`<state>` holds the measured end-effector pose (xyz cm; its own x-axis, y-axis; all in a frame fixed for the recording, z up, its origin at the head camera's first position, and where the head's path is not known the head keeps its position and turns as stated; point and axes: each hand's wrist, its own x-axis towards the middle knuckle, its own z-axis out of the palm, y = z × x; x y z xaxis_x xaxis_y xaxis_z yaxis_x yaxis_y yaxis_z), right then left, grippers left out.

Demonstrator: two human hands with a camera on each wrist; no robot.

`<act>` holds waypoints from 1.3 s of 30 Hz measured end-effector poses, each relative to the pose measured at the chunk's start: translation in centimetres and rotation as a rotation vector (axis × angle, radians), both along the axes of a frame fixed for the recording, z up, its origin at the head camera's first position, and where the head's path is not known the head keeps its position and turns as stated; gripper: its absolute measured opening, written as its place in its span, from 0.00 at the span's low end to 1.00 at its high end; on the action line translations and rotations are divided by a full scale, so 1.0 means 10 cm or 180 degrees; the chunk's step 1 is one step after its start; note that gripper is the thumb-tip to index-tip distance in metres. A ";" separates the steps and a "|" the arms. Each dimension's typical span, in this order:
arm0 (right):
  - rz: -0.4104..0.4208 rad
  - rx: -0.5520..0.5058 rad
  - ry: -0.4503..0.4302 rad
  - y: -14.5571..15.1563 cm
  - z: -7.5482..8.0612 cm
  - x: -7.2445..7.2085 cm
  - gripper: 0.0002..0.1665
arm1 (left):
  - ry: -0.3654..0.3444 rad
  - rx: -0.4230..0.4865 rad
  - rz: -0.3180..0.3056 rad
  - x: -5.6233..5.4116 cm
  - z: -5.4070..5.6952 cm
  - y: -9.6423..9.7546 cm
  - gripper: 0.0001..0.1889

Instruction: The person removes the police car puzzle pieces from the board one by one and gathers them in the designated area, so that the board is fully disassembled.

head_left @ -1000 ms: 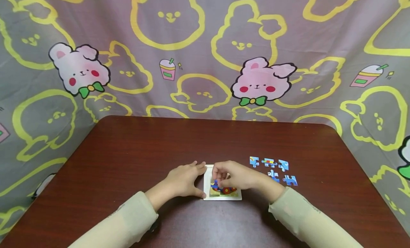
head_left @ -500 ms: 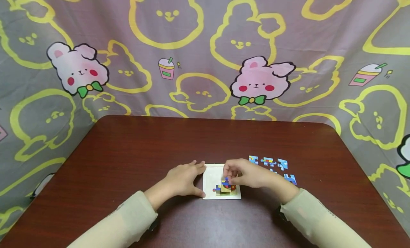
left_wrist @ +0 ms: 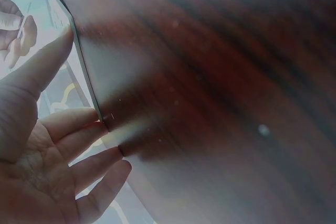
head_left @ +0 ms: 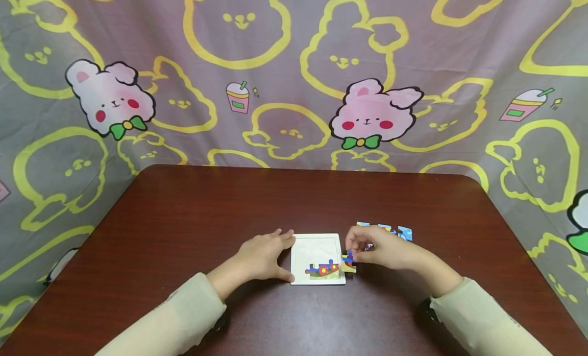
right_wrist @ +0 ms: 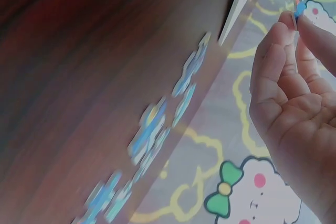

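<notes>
My left hand spans the left side of a white puzzle tray. Its thumb and a fingertip touch the tray's edge, the fingers fairly straight. Along the bottom of the tray lie joined puzzle pieces with red, yellow and blue print. At the tray's right edge, my right hand pinches a puzzle piece between thumb and fingers. In the right wrist view this piece stands on edge in the fingertips, above the tabletop. The left wrist view shows the left thumb against the tray's thin side.
Several loose blue puzzle pieces lie behind the right hand, partly hidden by it. The right wrist view shows these loose pieces flat on the dark red-brown table. A patterned curtain surrounds the table's back and sides.
My right hand has moved right with the pinched puzzle piece, from over the tray to its right edge, uncovering the joined pieces. The left hand stays at the tray's left side.
</notes>
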<state>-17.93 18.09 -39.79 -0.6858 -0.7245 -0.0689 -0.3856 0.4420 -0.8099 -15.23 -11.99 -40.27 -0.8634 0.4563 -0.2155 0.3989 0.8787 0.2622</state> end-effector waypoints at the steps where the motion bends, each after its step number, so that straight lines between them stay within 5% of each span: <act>1: -0.0011 0.0004 0.0010 0.04 0.00 0.01 0.08 | 0.0001 -0.0003 -0.0003 0.00 0.00 0.00 0.47; 17: 0.0051 -0.0032 0.0099 0.41 0.00 0.10 0.08 | -0.0020 -0.0003 -0.0007 0.00 0.01 -0.01 0.47; 28: 0.0079 0.0116 0.0043 0.46 -0.06 0.11 0.09 | -0.0014 -0.0002 0.0008 0.00 0.00 -0.01 0.47; 39: -0.0018 0.0275 0.0290 0.49 -0.08 0.08 0.10 | -0.0020 -0.0013 0.0023 0.01 0.01 0.00 0.47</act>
<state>-17.16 23.03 -40.57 -0.6961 -0.7147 -0.0681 -0.4532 0.5110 -0.7304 -15.16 -11.97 -40.15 -0.8653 0.4491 -0.2228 0.3909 0.8826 0.2611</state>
